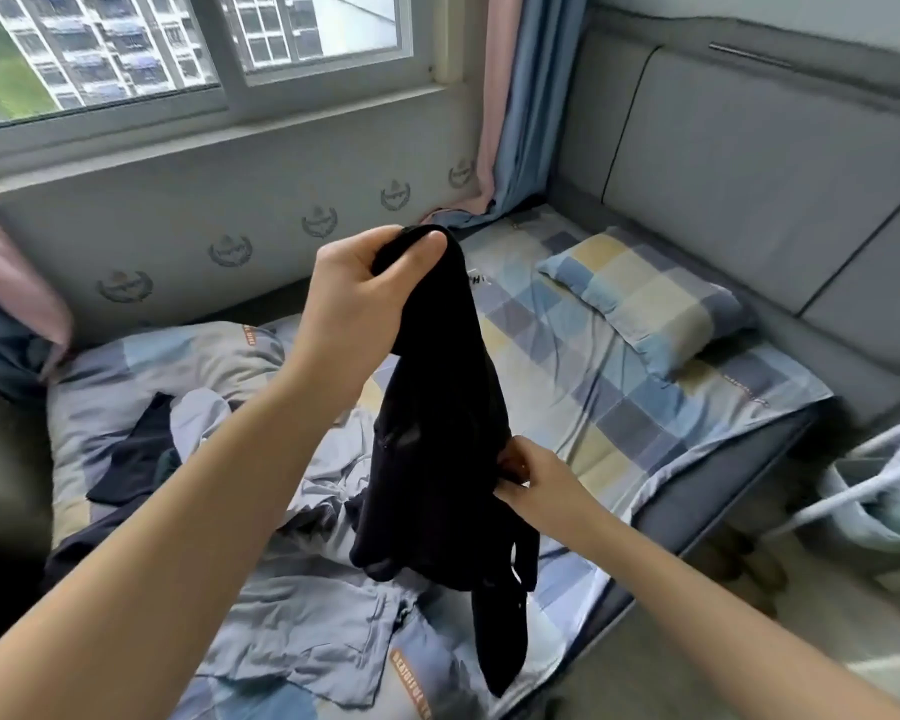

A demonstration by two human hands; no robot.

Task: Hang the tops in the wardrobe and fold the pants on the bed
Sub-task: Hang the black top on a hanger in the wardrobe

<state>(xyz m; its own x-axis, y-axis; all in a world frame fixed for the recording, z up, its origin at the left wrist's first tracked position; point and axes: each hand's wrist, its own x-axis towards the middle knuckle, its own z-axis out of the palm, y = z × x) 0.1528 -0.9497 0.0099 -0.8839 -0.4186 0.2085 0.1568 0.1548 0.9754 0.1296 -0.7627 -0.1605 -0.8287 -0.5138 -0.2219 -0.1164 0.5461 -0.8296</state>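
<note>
Two orange strips of printed lettering (410, 680) run along the duvet near the foot of the bed, and a third short one (249, 335) sits on the fold nearer the window; the letters are too blurred to read. A few dark printed characters (476, 278) show on the checked sheet just right of your raised hand, also illegible. Grey laurel-style emblems (230, 250) repeat in a row along the wall panel under the window.

Your left hand (357, 296) is raised over the bed, fingers and thumb curled tight around the bunched top end of a black garment (437, 449). It hangs straight down from that grip, its lower end trailing onto the bedding; it may be pants, but the folds hide the shape.

Your right hand (533, 483) is lower, at the garment's right edge, fingertips pinching the fabric about midway down its length.

Under the garment lies a light blue-grey top (302, 631), spread and rumpled on the duvet. More dark clothing (136, 459) lies crumpled to the left, beside it.

Checked pillow (650, 298) sits at the head of the bed (697, 506), against the grey padded headboard (749, 174). Blue and pink curtains (510, 96) hang in the corner. White rack tubing (853, 485) at the right edge.
</note>
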